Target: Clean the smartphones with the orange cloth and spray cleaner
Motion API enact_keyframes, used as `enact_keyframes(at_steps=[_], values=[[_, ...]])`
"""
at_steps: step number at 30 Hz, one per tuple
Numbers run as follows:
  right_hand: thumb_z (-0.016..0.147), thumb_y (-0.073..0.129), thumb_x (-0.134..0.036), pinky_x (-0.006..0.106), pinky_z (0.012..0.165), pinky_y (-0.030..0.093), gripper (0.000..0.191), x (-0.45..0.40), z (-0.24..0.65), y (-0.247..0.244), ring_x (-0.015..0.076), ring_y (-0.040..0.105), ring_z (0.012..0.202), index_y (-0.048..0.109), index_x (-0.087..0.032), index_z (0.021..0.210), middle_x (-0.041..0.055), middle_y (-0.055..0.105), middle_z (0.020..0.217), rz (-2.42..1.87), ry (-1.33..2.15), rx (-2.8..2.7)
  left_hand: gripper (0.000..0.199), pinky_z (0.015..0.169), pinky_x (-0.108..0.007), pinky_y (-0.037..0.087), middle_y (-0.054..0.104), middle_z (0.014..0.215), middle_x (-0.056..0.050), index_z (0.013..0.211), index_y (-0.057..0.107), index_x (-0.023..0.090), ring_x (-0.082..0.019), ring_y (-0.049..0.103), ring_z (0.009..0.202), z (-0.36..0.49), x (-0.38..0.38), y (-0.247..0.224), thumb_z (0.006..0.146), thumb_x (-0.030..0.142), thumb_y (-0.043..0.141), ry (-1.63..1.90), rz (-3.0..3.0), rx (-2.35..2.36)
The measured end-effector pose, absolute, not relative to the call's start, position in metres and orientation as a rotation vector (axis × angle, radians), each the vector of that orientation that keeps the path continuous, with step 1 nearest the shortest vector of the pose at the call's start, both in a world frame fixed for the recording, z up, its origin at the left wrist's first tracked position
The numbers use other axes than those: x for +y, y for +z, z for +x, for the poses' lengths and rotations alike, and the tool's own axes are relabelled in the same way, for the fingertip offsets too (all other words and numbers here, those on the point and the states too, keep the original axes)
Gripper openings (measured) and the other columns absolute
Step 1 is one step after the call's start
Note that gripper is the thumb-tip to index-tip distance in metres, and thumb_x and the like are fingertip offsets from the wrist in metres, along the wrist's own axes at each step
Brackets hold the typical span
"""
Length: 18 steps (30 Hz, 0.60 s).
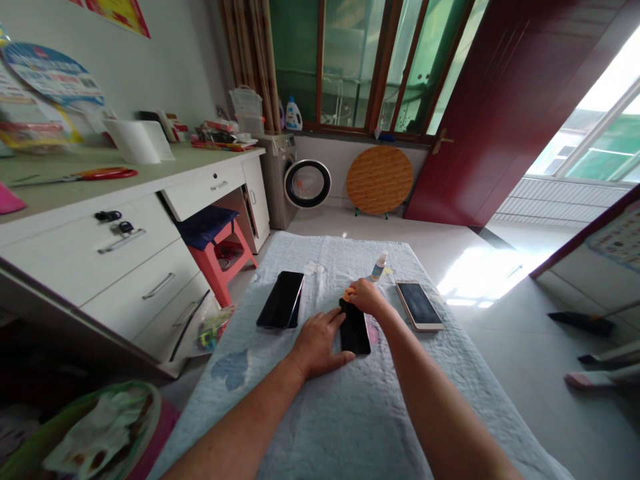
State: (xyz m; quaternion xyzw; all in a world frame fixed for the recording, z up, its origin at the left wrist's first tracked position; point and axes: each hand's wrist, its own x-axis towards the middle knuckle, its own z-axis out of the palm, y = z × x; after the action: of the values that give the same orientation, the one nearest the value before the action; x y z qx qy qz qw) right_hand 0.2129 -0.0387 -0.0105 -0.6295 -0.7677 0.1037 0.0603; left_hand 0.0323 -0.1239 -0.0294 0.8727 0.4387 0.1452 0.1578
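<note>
A black smartphone (356, 333) lies face up on the cloth-covered table, between my two hands. My left hand (320, 343) holds it along its left side, the fingers at the upper left edge and the thumb by the lower left corner. Pinched in my right hand (367, 295) is a small orange cloth (349, 293), pressed on the phone's top end. Just beyond that hand stands a small white spray bottle (379, 267) with a blue label. Another dark phone (283, 300) rests to the left, seemingly on top of something. On the right lies a gold-framed phone (419, 307).
A pale blue quilted cover (345, 427) drapes the table. To the left are a white drawer desk (125, 260), a red stool (225, 253) and a bin (145, 427). Beyond, a washing machine door (307, 183) hangs open near a round wooden tabletop (380, 179).
</note>
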Motion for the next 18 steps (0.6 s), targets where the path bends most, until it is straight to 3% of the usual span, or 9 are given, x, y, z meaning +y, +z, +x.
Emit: enact_keyframes(at_steps=[10, 18], values=[[0.088, 0.046, -0.024, 0.025, 0.061, 0.031, 0.030, -0.069, 0.240, -0.014, 0.0137, 0.056, 0.067, 0.069, -0.012, 0.075, 0.0103, 0.068, 0.076, -1.967, 0.253, -2.229, 0.084, 0.112, -0.046, 0.030, 0.041, 0.148, -0.013, 0.138, 0.045, 0.018, -0.032, 0.043, 0.132, 0.032, -0.122, -0.033, 0.072, 0.067, 0.062, 0.421, 2.486, 1.220], [0.081, 0.051, -0.019, 0.024, 0.056, 0.027, 0.021, -0.113, 0.236, 0.006, 0.0111, 0.050, 0.059, 0.065, -0.015, 0.066, 0.0051, 0.063, 0.064, -1.987, 0.441, -2.216, 0.082, 0.110, -0.045, 0.032, 0.042, 0.147, -0.013, 0.138, 0.045, 0.020, -0.032, 0.044, 0.131, 0.034, -0.120, -0.036, 0.073, 0.069, 0.060, 0.431, 2.486, 1.248]])
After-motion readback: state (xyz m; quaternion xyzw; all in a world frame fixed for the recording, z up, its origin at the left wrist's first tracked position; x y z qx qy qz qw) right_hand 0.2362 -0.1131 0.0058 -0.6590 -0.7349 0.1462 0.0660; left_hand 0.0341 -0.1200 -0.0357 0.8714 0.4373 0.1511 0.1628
